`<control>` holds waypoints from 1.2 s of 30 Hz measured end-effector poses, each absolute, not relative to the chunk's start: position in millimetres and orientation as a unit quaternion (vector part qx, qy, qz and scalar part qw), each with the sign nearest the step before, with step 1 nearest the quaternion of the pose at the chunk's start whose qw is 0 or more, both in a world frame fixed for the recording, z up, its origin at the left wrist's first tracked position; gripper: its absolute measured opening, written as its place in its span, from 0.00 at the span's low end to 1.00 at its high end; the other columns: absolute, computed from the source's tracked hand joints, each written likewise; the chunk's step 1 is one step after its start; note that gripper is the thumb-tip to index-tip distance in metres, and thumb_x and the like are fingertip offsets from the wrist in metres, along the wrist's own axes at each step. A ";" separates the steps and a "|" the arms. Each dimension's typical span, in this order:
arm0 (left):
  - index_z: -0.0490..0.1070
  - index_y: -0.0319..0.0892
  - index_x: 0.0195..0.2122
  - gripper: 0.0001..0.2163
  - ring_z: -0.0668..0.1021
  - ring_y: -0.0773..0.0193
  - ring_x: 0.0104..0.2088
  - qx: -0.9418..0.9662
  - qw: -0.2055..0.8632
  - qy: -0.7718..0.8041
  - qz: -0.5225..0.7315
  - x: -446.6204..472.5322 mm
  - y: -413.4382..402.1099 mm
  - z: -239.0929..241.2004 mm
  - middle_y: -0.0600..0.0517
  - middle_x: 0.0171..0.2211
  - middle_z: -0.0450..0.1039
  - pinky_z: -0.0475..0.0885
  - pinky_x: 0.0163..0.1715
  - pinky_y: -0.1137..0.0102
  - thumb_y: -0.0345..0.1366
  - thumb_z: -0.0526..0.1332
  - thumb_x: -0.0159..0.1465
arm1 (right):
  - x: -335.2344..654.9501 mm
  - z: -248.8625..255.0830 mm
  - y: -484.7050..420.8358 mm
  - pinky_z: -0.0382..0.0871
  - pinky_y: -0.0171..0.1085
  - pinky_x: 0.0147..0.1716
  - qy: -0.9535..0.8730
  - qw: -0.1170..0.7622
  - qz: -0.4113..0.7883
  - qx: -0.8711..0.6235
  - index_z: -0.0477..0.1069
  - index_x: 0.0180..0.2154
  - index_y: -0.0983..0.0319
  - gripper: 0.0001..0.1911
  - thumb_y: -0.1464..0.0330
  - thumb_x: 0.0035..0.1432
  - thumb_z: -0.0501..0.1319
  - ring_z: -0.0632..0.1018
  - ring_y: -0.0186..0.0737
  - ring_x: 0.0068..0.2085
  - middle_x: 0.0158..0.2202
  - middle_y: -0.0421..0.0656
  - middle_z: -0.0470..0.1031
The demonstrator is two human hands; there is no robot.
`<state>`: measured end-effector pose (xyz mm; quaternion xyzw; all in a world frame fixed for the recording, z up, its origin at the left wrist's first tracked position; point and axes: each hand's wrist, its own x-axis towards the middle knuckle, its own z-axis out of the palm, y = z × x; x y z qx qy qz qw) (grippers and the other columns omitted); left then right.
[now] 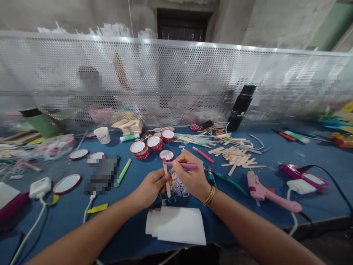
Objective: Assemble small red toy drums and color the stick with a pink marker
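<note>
Between finger and thumb, my left hand (151,187) grips a wooden popsicle stick (167,184), which stands nearly upright with a red-pink patch at its top end. My right hand (191,176), a gold bracelet at its wrist, is closed round a pink marker (186,165). The marker lies almost level, its tip at or close to the coloured end of the stick; I cannot tell if they touch. Just behind the hands is a heap of coloured rubber bands (179,186), partly hidden. Folded white paper (176,225) lies on the blue table nearer to me.
Round red-rimmed tins (140,150) and loose popsicle sticks (237,157) lie beyond my hands. To the right are green-handled pliers (231,183) and a pink glue gun (271,195). A black bottle (241,108) leans near the perforated metal screen (176,81). A phone (103,173) lies left.
</note>
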<state>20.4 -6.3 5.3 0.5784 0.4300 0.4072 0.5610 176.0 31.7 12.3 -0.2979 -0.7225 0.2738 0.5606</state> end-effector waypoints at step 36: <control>0.65 0.40 0.27 0.22 0.56 0.72 0.18 0.585 0.543 0.430 0.423 21.1 -6.7 7.0 0.61 0.17 0.54 0.49 0.19 0.73 0.57 0.61 0.58 | 177.4 15.9 29.8 0.65 0.36 0.29 -0.716 0.593 0.239 -0.282 0.66 0.26 0.60 0.09 0.70 0.59 0.58 0.72 0.34 0.27 0.24 0.37 0.70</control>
